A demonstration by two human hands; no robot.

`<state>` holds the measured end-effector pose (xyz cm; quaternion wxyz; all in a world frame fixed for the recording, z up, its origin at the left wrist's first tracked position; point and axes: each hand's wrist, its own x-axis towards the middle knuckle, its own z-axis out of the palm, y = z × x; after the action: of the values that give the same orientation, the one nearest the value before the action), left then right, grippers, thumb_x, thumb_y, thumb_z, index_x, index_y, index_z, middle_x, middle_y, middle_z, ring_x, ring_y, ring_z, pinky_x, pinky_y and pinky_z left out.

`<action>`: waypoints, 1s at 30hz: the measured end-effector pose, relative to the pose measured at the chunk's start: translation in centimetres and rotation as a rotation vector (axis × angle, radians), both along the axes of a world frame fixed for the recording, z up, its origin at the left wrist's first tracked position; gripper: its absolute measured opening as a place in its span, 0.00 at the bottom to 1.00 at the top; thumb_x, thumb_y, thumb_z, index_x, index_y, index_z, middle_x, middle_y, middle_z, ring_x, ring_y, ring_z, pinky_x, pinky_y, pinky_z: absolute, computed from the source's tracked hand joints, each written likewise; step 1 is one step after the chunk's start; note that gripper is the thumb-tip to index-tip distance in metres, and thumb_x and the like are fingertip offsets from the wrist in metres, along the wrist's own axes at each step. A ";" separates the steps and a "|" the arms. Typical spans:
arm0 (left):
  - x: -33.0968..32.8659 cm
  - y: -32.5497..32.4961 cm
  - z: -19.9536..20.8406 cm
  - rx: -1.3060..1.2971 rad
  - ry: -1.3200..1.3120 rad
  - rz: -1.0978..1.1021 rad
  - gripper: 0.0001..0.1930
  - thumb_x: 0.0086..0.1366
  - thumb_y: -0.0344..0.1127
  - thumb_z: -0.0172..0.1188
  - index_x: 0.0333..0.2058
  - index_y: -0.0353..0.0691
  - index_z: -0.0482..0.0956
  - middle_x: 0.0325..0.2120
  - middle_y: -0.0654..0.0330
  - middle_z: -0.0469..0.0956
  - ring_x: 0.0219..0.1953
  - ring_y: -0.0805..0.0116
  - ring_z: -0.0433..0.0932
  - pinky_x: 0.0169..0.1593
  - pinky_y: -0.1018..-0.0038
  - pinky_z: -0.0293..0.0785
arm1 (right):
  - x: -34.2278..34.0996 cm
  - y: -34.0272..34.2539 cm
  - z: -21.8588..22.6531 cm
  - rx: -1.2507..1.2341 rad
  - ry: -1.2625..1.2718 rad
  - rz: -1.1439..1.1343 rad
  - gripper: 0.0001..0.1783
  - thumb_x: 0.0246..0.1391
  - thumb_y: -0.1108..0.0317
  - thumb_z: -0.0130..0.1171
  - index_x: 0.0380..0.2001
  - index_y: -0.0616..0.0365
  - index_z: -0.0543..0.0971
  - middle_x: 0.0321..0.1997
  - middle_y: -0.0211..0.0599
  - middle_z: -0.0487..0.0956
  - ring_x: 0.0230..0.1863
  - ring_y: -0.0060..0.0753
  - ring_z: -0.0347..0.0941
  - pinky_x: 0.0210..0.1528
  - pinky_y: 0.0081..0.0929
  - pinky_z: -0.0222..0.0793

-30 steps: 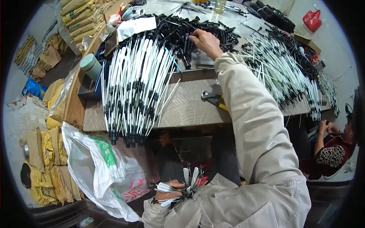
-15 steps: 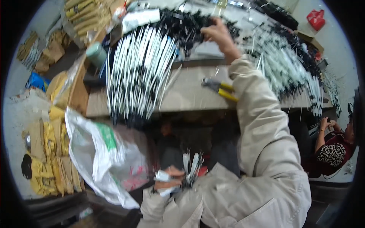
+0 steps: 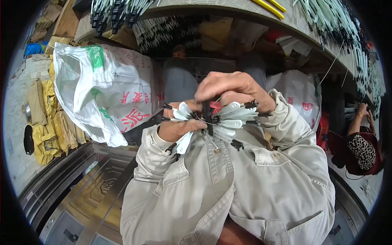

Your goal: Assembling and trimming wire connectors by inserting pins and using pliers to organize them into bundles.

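Beyond the fingers (image 3: 220, 84), a worktable (image 3: 232, 5) is seen. White strips (image 3: 230, 123) are gripped by the left hand (image 3: 174, 130); the curled right hand's (image 3: 237, 87) hold cannot be told.

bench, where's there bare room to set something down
The bench shows a bare strip between the left bundle and yellow handles. It's crowded at the right pile and around both hands: white strips fan out by left and right.
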<state>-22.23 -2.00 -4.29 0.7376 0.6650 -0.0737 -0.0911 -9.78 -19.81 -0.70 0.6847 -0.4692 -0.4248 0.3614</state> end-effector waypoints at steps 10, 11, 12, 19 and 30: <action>-0.8 -2.2 1.0 -0.080 -0.075 0.122 0.16 0.48 0.22 0.62 0.39 0.31 0.77 0.30 0.56 0.76 0.33 0.71 0.74 0.38 0.77 0.68 | -5.4 -3.1 -3.7 0.050 0.281 -0.223 0.40 0.42 0.74 0.61 0.59 0.63 0.53 0.53 0.48 0.65 0.52 0.36 0.67 0.54 0.33 0.61; -0.9 -2.3 1.1 -0.029 -0.036 0.146 0.15 0.48 0.22 0.62 0.38 0.30 0.77 0.30 0.56 0.76 0.33 0.71 0.74 0.38 0.76 0.68 | -6.1 -3.4 -3.4 0.019 0.238 -0.284 0.37 0.43 0.75 0.60 0.57 0.64 0.56 0.53 0.47 0.67 0.50 0.36 0.68 0.52 0.32 0.62; -1.1 -2.4 1.2 0.022 0.002 0.171 0.15 0.48 0.22 0.62 0.38 0.30 0.77 0.31 0.56 0.76 0.34 0.70 0.74 0.38 0.76 0.69 | -6.5 -3.4 -2.9 -0.012 0.194 -0.345 0.34 0.43 0.76 0.59 0.55 0.64 0.59 0.52 0.47 0.68 0.49 0.35 0.69 0.51 0.31 0.63; -1.3 -3.5 1.1 0.054 -0.112 0.374 0.13 0.48 0.24 0.62 0.35 0.33 0.76 0.30 0.58 0.73 0.31 0.69 0.72 0.36 0.76 0.68 | -6.9 -2.3 -1.7 -0.146 -0.127 -0.479 0.33 0.46 0.70 0.56 0.54 0.69 0.57 0.34 0.44 0.74 0.37 0.29 0.71 0.42 0.25 0.67; -2.1 -2.7 0.2 0.109 -0.294 0.392 0.15 0.43 0.21 0.61 0.35 0.36 0.76 0.33 0.56 0.71 0.33 0.67 0.73 0.37 0.74 0.69 | -6.5 -1.4 1.7 -0.507 0.314 -0.334 0.21 0.44 0.70 0.61 0.42 0.65 0.70 0.33 0.30 0.72 0.37 0.17 0.67 0.41 0.17 0.63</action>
<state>-24.31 -4.70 -4.14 0.6854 0.7116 -0.0449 0.1477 -16.31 -21.19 0.96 0.6533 -0.6261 -0.1281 0.4060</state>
